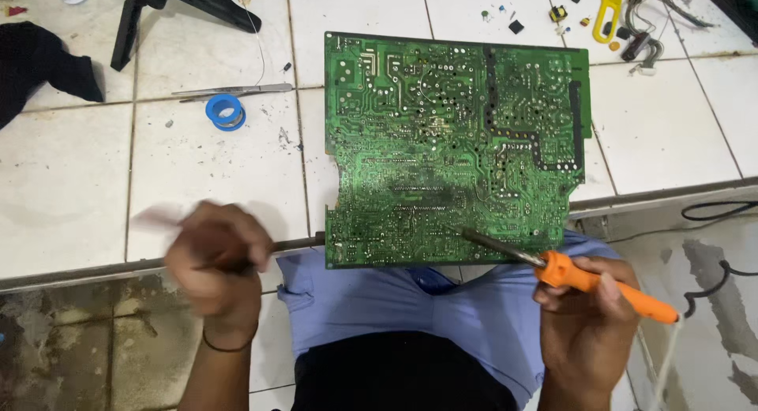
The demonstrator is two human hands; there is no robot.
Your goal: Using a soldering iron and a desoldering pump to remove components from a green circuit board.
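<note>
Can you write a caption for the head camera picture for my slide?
Right hand holds an orange soldering iron to a green circuit board; blurred left hand beside it.

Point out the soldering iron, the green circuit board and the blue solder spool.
soldering iron [604, 287]: head view, on its orange handle.
green circuit board [442, 119]: head view, on its solder side.
blue solder spool [225, 111]: head view, on its rim.

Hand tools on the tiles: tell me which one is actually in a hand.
The orange-handled soldering iron, gripped by the right hand, tip on the green circuit board. The metal tweezers and yellow tool lie untouched on the tiles.
</note>
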